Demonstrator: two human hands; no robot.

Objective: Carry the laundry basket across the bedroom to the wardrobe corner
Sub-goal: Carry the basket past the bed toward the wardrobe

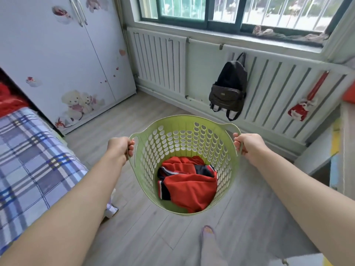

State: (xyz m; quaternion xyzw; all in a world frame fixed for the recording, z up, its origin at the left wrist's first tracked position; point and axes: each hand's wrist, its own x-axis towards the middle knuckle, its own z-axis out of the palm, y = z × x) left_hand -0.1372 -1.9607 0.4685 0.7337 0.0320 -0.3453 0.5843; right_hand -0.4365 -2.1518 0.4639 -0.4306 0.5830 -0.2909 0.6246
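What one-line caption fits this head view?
Both hands, left hand and right hand, carry a green laundry basket toward the wardrobe.

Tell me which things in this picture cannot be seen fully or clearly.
- Basket floor, head view: mostly covered by the red garment.
- Left hand and right hand: fingers curl around the handles, tips hidden.
- Bed: cut off by the left edge.
- Wardrobe: top cut off.
- Red ornament on the radiator: too blurred to identify.
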